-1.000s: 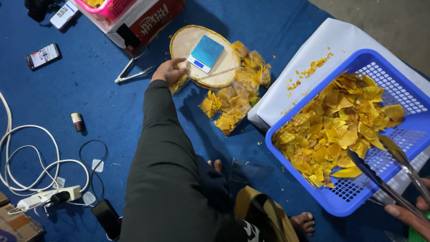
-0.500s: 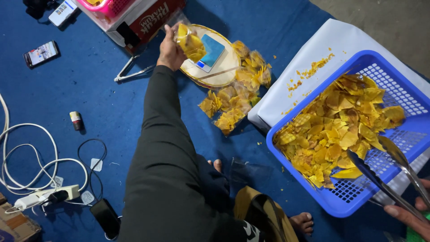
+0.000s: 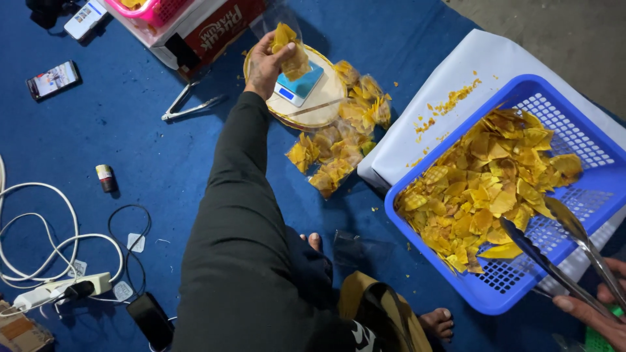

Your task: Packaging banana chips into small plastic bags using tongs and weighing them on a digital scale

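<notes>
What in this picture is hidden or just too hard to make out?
- Right hand: mostly cut off by the head view's lower right edge; only fingers on the metal tongs show.
- Scale: partly covered by the bag of chips in the left hand; display too small.
- Pink basket: cut off by the top edge.

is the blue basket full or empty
Partly full. The blue basket holds a heap of yellow chips on its left side, while bare mesh shows at its right and near end.

Left hand [image 3: 262, 64] lifts chip bag [image 3: 291, 53] over scale [image 3: 298, 85]; right hand [image 3: 596, 313] apparently grips tongs [image 3: 561, 251].
</notes>
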